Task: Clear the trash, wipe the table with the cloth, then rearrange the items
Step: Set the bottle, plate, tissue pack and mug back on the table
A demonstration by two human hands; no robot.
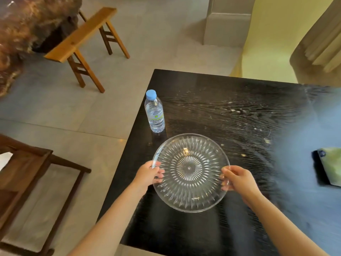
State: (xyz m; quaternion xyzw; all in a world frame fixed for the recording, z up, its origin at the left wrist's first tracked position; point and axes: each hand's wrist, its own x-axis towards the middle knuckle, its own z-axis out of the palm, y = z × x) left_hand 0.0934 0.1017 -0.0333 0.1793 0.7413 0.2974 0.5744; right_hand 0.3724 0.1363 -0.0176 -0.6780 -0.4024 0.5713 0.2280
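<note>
Glass plate (191, 172): round, clear, with cut ribs radiating from a small centre dot and a smooth raised rim; over the front-left part of the desk, near its left edge. Cannot tell if it rests on the top or is lifted.
Left hand (147, 175): grips the plate's left rim, thumb on top, fingers (159, 176) curled under and seen through the glass.
Right hand (239, 180): grips the right rim the same way, thumb over the edge, fingers (224, 182) clamped beneath.
Desk (221, 100): black, rectangular, glossy wavy wood grain; pale glare on its right side.
Water bottle (155, 112): clear plastic, light blue cap, white-green label, upright at the left edge, just behind the plate, not touching it.
Crumbs (243, 155): small pale bits scattered on the top, right of the plate.
Cloth (332, 167): greenish, folded, soft, at the right edge; blurred, cut off by the frame.
Bench (81, 36): light wood, long narrow seat, splayed legs, on the tiled floor past the desk's far-left corner.
Chair (27, 163): dark wood frame, left of the desk.
</note>
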